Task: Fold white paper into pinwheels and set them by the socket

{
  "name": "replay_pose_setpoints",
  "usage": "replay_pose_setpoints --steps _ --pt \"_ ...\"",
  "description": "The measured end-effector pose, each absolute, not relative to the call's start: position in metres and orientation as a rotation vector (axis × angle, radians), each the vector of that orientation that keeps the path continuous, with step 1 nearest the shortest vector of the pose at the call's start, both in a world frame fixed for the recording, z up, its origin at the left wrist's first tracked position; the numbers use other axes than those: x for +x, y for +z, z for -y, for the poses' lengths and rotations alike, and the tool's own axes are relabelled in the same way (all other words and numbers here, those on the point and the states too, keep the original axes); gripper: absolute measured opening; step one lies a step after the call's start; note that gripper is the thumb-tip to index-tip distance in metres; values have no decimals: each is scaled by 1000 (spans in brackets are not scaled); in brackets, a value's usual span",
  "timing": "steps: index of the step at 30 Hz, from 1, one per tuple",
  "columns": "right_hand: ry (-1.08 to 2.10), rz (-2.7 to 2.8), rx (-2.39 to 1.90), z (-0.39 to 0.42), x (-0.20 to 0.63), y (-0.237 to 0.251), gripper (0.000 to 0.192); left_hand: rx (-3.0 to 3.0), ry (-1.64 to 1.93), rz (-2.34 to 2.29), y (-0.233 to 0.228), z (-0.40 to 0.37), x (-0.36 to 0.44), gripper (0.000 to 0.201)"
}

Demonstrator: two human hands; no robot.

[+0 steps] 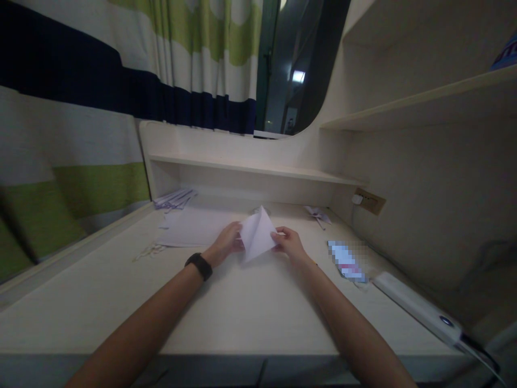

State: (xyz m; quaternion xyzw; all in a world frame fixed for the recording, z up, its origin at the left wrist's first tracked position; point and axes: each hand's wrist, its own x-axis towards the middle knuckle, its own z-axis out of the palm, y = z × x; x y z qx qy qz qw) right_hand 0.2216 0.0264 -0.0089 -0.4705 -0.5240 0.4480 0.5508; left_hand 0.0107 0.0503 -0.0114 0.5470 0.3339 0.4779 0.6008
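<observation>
A folded sheet of white paper [257, 234] stands tilted above the pale desk [226, 312], its point upward. My left hand [226, 242] pinches its left edge; a black band sits on that wrist. My right hand [287, 241] grips the right edge. Both hands hold the paper a little off the desk surface, near the middle of the desk.
Flat white sheets [189, 227] lie behind my left hand, with a sheaf of papers [174, 198] further back. A small folded paper shape [318, 215] sits at the back right. A white power strip [420, 310] and a blurred flat item [347, 262] lie right. A shelf [250, 170] runs behind.
</observation>
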Motion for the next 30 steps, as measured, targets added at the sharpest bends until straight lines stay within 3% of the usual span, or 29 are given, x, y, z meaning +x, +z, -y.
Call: replay_pose_setpoints --steps 5,8,12,18,25,30 --pt "991 1370 -1091 -24 223 -7 40 1477 998 -806 -1 -39 7 53" --pt "976 1448 -1043 -20 217 -5 42 1590 991 -802 0 -36 12 46" --pt "937 1455 -1039 -19 215 -4 42 1487 1071 -859 -6 -38 17 29" --pt "855 1353 -1144 -28 228 -5 32 1267 1114 -790 -7 -42 12 37" --pt "1175 1323 -1118 -21 229 -2 40 1242 1141 -702 -5 -40 11 47" --pt "1264 1303 -1126 -19 238 1 31 1259 1084 -600 -2 -37 7 50"
